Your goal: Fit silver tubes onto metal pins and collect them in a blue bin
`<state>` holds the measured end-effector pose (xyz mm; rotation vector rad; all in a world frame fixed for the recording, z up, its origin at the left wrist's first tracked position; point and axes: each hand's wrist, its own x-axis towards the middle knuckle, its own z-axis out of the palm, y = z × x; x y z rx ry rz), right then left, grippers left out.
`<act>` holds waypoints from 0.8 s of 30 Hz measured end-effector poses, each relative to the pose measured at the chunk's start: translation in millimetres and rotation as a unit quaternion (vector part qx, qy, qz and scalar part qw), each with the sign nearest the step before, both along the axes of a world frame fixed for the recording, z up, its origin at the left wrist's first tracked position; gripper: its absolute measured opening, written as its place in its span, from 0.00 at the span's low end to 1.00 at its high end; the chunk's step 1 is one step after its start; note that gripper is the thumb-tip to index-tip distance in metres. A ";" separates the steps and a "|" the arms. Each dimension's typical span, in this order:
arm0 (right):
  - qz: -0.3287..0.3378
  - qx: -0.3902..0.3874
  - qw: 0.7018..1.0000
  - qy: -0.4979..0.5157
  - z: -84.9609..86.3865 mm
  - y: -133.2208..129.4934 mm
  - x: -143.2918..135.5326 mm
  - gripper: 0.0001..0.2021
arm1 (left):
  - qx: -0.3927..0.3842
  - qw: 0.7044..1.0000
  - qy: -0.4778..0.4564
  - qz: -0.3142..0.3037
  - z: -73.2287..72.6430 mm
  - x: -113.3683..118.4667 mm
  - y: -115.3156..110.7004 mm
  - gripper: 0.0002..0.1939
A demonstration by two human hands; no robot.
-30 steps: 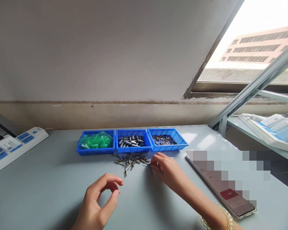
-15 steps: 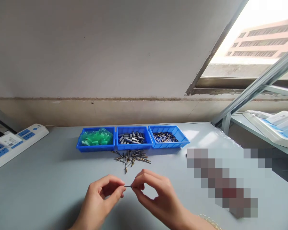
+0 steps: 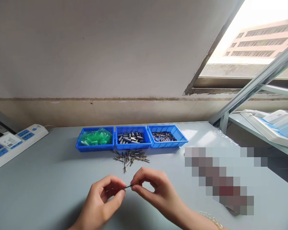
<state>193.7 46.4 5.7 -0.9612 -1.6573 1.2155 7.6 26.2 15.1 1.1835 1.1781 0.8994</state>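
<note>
My left hand (image 3: 105,199) pinches one end of a thin dark metal pin (image 3: 127,187) between thumb and forefinger. At the other end, the thumb and forefinger of my right hand (image 3: 156,188) close around the pin's wider tip, whose detail the fingers hide. Both hands hover low over the grey table, fingertips a short gap apart. Just beyond them lies a loose pile of slender metal pieces (image 3: 125,164), some with brass-coloured ends.
Three blue bins stand in a row behind the pile: one with green pieces in clear plastic (image 3: 96,137), one with metal cylinders (image 3: 131,138), one with thin dark pins (image 3: 164,136). A power strip (image 3: 36,132) lies left; a blurred-out patch covers the right side.
The pin now slopes slightly, its right end higher than before. My right hand has risen a little and shifted slightly; both hands keep their pinch. The whole view has drifted a touch left.
</note>
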 end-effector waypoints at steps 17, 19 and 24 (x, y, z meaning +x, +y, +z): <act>-0.022 0.045 0.998 0.028 -7.4 -5.1 -7.3 0.08 | -0.003 0.999 0.039 -0.020 -6.1 -1.5 2.3 0.06; 0.012 0.099 0.995 0.008 -3.6 -7.0 -7.6 0.08 | -0.032 0.997 0.029 -0.061 -2.4 1.5 1.7 0.08; 0.027 0.126 0.992 -0.011 0.0 -5.4 -4.2 0.03 | -0.018 0.999 0.022 -0.044 5.4 1.9 0.4 0.06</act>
